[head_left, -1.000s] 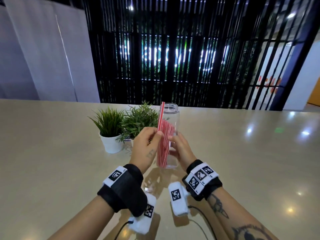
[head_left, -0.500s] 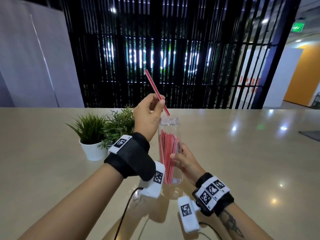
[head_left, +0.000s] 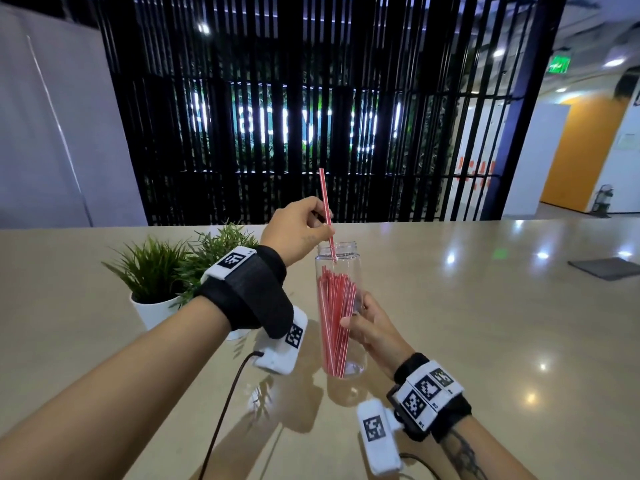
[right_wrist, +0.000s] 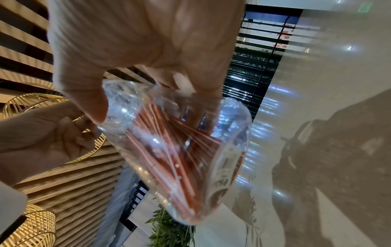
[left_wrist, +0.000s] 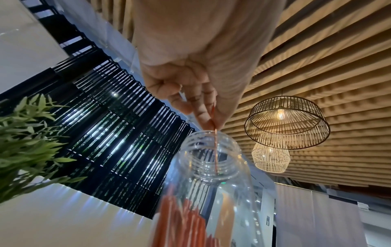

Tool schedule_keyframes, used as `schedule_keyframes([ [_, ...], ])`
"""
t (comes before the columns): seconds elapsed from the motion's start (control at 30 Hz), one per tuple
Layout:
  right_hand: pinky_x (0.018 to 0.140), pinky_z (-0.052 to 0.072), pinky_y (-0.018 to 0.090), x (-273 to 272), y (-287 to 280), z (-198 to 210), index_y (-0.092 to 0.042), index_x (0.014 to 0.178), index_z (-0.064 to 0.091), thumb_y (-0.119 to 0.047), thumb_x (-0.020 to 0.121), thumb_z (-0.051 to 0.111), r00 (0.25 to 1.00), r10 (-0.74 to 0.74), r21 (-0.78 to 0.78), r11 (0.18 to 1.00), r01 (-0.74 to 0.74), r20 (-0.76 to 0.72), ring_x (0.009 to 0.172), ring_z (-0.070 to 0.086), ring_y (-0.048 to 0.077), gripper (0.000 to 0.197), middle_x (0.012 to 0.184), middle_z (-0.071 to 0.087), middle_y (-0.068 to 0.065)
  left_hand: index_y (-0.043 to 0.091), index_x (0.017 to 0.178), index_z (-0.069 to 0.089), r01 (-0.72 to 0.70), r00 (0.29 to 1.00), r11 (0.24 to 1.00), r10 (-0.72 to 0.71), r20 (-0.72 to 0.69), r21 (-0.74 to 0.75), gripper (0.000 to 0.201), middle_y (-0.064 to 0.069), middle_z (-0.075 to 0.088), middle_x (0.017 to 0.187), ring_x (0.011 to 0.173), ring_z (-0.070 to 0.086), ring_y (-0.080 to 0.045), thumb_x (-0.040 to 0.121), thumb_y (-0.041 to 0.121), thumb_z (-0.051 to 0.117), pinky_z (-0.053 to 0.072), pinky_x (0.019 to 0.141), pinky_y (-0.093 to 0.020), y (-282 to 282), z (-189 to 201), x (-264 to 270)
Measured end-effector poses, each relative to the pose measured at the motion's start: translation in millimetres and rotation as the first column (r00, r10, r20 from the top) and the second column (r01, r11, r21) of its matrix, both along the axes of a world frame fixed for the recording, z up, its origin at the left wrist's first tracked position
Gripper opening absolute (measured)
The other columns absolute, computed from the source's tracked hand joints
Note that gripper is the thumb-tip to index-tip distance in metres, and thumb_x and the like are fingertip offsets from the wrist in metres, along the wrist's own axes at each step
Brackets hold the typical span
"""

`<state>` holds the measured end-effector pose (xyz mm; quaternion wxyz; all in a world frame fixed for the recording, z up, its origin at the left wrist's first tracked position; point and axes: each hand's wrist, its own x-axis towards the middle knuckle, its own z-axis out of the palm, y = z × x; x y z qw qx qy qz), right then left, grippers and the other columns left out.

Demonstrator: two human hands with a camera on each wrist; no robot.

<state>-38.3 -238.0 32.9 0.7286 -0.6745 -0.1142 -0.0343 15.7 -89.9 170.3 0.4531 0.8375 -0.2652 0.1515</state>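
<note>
A clear plastic bottle (head_left: pixel 341 268) with an open mouth stands on the beige table (head_left: pixel 485 323), holding several red-and-white straws (head_left: pixel 334 320). My right hand (head_left: pixel 367 323) grips the bottle's body from the right; in the right wrist view the fingers wrap the bottle (right_wrist: pixel 173 150). My left hand (head_left: pixel 301 226) hovers above the mouth and pinches one red straw (head_left: pixel 326 213), nearly upright, its lower end just inside the neck. The left wrist view shows the straw (left_wrist: pixel 215 150) passing through the bottle mouth (left_wrist: pixel 209 158).
Two small potted green plants (head_left: pixel 152 271) stand left of the bottle, behind my left forearm. A dark flat mat (head_left: pixel 606 268) lies at the table's far right. A black slatted screen rises behind the table. Cables trail from both wrist cameras.
My left hand lifted a single straw from beside the bottle to above it, then swung it upright and lowered its tip into the mouth. The right hand kept holding the bottle.
</note>
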Motion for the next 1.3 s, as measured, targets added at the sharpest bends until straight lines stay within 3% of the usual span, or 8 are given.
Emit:
schedule_keyframes([
  [0.17,0.079,0.052,0.027,2.2,2.2,-1.8,-0.027,0.113,0.046,-0.033,0.054,0.068,1.0,0.007,-0.003,1.0,-0.007,-0.002,0.09,0.064,0.011,0.063,0.106,0.061,0.0,0.017,0.082,0.052,0.02,0.998,0.99,-0.011,-0.061,0.142,0.011,-0.001,0.059,0.075,0.07,0.052,-0.02,0.08,0.023,0.061,0.04,0.063,-0.03,5.6,3.2,-3.2],
  [0.3,0.075,0.052,0.025,2.8,3.8,-2.6,-0.025,0.111,0.047,-0.033,0.053,0.068,1.0,0.008,0.012,1.0,-0.008,0.0,0.084,0.064,0.008,0.062,0.1,0.061,-0.001,0.018,0.067,0.053,0.002,0.997,0.986,0.011,-0.08,0.165,0.016,0.004,0.053,0.067,0.061,0.047,-0.015,0.079,0.025,0.062,0.04,0.064,-0.028,6.5,6.8,-6.5],
  [0.6,0.075,0.052,0.026,2.2,3.3,-1.0,-0.027,0.11,0.047,-0.031,0.052,0.068,1.0,0.01,0.018,1.0,-0.01,-0.002,0.081,0.064,0.007,0.062,0.097,0.062,-0.003,0.011,0.065,0.058,0.002,0.986,0.981,0.031,-0.166,0.193,0.02,-0.005,0.053,0.075,0.029,0.033,-0.005,0.078,0.027,0.058,0.028,0.041,-0.018,2.7,6.2,-8.3],
  [0.73,0.073,0.053,0.023,1.2,2.8,0.2,-0.026,0.111,0.048,-0.03,0.054,0.068,1.0,0.015,0.017,1.0,-0.015,0.001,0.081,0.065,0.006,0.061,0.098,0.062,-0.002,0.018,0.058,0.066,0.009,0.983,0.977,0.031,-0.182,0.214,0.028,-0.001,0.059,0.071,0.06,0.05,-0.015,0.077,0.033,0.052,0.043,0.068,-0.029,3.0,6.5,-10.1],
  [0.83,0.075,0.054,0.025,0.2,3.7,2.4,-0.027,0.11,0.048,-0.032,0.053,0.069,1.0,0.01,0.012,1.0,-0.01,0.007,0.082,0.065,0.007,0.06,0.1,0.062,-0.003,0.015,0.076,0.071,0.011,0.981,0.98,0.028,-0.192,0.196,0.037,-0.006,0.069,0.099,0.097,0.059,-0.024,0.069,0.041,0.047,0.046,0.089,-0.038,3.2,5.4,-11.5],
  [1.07,0.072,0.053,0.025,-0.7,4.5,5.4,-0.026,0.111,0.048,-0.034,0.053,0.068,1.0,-0.014,0.041,0.999,0.013,0.025,0.083,0.064,0.01,0.062,0.098,0.062,-0.001,0.012,0.113,0.055,-0.013,0.992,1.0,0.013,-0.129,-0.001,0.043,-0.003,0.057,0.106,0.096,0.051,-0.019,0.087,0.046,0.045,0.04,0.08,-0.031,8.7,1.8,-20.0],
  [1.23,0.078,0.052,0.029,-3.1,4.2,12.4,-0.028,0.113,0.05,-0.035,0.053,0.067,0.996,-0.031,0.055,0.998,0.027,0.079,0.088,0.066,0.01,0.062,0.098,0.067,-0.005,0.024,0.142,0.008,0.282,0.855,0.948,-0.179,-0.486,0.148,0.071,-0.008,0.054,0.119,0.095,0.059,-0.021,0.084,0.055,0.037,0.05,0.072,-0.029,26.7,-18.7,-42.0],
  [1.3,0.077,0.053,0.027,-3.6,6.0,15.8,-0.027,0.115,0.05,-0.035,0.055,0.066,0.996,-0.032,0.045,0.999,0.028,0.085,0.09,0.067,0.009,0.063,0.098,0.069,-0.005,0.029,0.142,0.006,0.324,0.814,0.935,-0.198,-0.546,0.145,0.073,-0.008,0.052,0.124,0.099,0.059,-0.02,0.083,0.053,0.042,0.05,0.074,-0.028,32.0,-28.7,-47.8],
])
